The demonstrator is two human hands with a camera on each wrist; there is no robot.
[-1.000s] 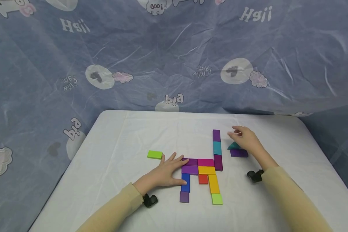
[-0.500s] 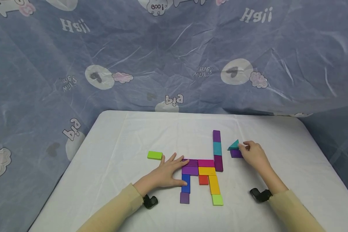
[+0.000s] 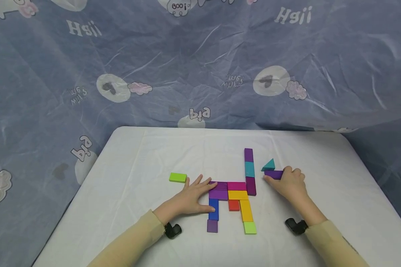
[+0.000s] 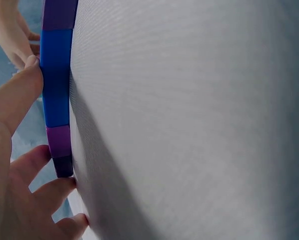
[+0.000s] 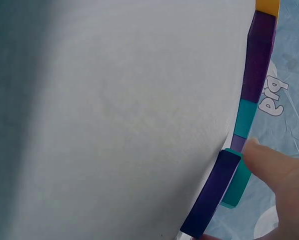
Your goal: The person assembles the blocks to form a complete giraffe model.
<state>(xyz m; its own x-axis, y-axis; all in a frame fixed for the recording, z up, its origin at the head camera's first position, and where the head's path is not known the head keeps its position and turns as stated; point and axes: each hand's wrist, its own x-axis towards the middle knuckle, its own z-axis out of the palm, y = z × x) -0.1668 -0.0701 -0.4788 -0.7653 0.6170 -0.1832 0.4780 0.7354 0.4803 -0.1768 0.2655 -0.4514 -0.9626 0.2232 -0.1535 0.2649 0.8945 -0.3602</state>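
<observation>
My left hand (image 3: 190, 198) lies with fingers spread at the left side of a flat figure of coloured blocks. Its fingertips touch the purple blocks (image 3: 219, 194), and its thumb rests on the blue block (image 3: 214, 214). At the right, my right hand (image 3: 291, 185) holds a separate purple block (image 3: 272, 174) by its ends, thumb at the left end and fingers at the right. Just behind that block stands a teal triangular block (image 3: 269, 165). In the right wrist view, the held block (image 5: 212, 192) looks dark and the thumb (image 5: 269, 167) shows near one end.
A column of purple, teal and dark magenta blocks (image 3: 249, 169) rises at the figure's right. Yellow (image 3: 246, 211), red (image 3: 234, 205) and green (image 3: 250, 228) blocks form its lower part. A loose lime block (image 3: 178, 177) lies left. A white cloth (image 3: 147, 152) covers the table.
My right hand has come down from above the teal triangular block to the purple block in front of it, and now grips that block's ends. My left hand has stayed in place.
</observation>
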